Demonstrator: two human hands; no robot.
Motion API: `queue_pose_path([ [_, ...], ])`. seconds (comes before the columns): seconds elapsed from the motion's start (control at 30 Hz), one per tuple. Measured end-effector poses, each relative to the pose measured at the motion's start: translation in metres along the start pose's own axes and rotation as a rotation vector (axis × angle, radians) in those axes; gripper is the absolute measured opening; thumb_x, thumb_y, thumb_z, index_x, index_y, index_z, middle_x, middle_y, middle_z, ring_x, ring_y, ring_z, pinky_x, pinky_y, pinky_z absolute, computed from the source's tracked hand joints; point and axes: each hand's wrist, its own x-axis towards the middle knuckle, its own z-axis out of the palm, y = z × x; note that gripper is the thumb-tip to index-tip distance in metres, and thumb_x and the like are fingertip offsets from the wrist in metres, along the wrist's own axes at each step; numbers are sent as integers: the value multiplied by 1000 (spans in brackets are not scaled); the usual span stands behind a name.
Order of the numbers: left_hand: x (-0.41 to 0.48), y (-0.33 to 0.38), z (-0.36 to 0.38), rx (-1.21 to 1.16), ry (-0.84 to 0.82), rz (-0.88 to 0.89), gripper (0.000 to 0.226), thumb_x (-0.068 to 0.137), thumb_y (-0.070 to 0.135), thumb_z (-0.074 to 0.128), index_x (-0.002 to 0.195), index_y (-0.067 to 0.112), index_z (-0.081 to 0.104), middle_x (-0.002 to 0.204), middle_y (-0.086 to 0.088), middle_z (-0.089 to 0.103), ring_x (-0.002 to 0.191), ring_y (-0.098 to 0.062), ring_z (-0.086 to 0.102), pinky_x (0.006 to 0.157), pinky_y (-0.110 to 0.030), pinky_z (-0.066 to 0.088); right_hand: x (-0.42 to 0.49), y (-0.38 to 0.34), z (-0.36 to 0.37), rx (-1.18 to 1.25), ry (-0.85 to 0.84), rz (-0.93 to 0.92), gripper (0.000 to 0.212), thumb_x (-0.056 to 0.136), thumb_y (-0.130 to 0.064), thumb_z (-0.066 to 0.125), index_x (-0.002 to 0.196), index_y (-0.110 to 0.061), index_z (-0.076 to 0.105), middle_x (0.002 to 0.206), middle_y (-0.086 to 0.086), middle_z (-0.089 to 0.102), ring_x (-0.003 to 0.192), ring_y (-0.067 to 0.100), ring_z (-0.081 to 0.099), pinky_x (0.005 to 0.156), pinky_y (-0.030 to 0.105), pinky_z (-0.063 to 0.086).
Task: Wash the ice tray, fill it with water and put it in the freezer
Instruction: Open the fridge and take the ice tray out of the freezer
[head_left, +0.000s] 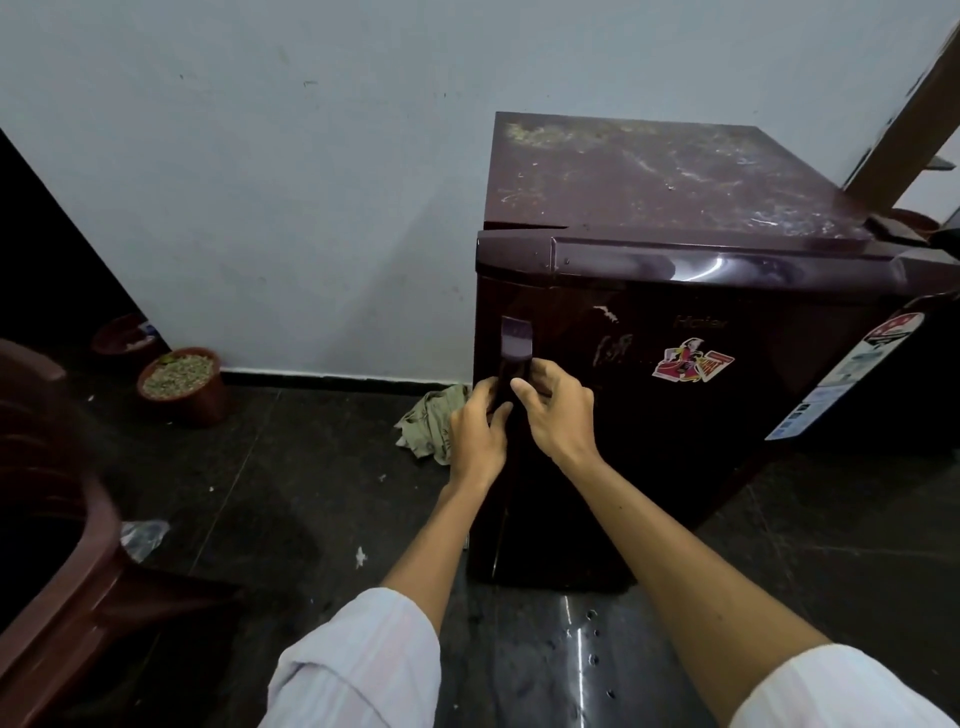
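A small dark maroon fridge (675, 405) stands on the dark floor against the white wall, its door closed. A vertical door handle (514, 345) runs down the door's left edge. My left hand (475, 434) grips the lower part of that handle from the left side. My right hand (556, 410) curls its fingers round the same handle from the right. No ice tray is in view.
A crumpled greenish cloth (431, 423) lies on the floor left of the fridge. Two clay pots (179, 382) stand by the wall further left. A brown plastic chair (57, 519) fills the left edge. A wooden plank (904, 114) leans at the top right.
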Motion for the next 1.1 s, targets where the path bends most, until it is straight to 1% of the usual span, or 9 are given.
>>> queue_pose_path([
  [0.07,1,0,-1,11,10,19,36,96,7,61,132,11,59,121,-4,71,115,-12,66,96,-28,54,2,1,-1,-14,-10,-5,31,93,-15,65,123,-8,64,106,-4,71,89,-12,59,79,-1,44],
  [0.17,-1,1,-2,16,16,46,36,95,7,62,131,11,60,119,-3,72,113,-10,66,95,-28,55,3,2,-2,-28,-23,-15,31,93,-14,65,123,-8,65,109,-2,72,92,-10,61,81,1,45],
  [0.27,-11,-3,-4,30,17,93,36,95,9,63,130,12,61,117,-1,73,111,-8,67,93,-24,55,-3,7,-4,-39,-16,-28,28,92,-11,65,120,-7,66,107,-1,73,94,-8,64,82,4,47],
  [0.4,-34,-8,-2,20,51,109,34,94,12,64,129,12,63,115,-1,74,109,-7,68,93,-29,56,-24,11,-11,-35,-1,-56,25,92,-8,65,117,-9,67,100,-10,71,94,-13,63,82,6,48],
  [0.5,-55,-7,3,22,101,95,34,94,15,66,128,11,63,114,-2,74,108,-10,69,92,-31,57,-42,11,-18,-40,-8,-65,26,92,-6,63,118,-10,66,97,-18,67,94,-16,62,81,4,46],
  [0.63,-88,-1,6,-8,129,87,33,92,16,68,125,11,66,110,-1,75,104,-8,70,90,-27,57,-71,13,-34,-45,-33,-85,28,93,-6,62,121,-11,65,99,-22,66,96,-16,61,81,3,46],
  [0.87,-161,13,19,-41,150,77,30,89,18,72,118,12,68,103,2,76,92,-4,72,79,-24,59,-131,24,-74,-42,-63,-119,29,93,-4,61,122,-10,63,103,-16,68,99,-8,64,83,7,48],
  [1.0,-209,28,34,-54,168,61,27,89,21,72,115,14,68,102,4,76,91,-3,72,78,-27,60,-170,33,-104,-36,-55,-140,28,94,-3,60,121,-10,64,102,-16,68,97,-8,64,81,6,47],
  [1.1,-246,42,47,-50,143,83,27,89,18,72,114,12,68,104,3,76,94,-2,71,79,-25,60,-202,39,-129,-30,-26,-127,27,95,-6,59,120,-11,64,102,-15,69,96,-6,65,81,8,49],
])
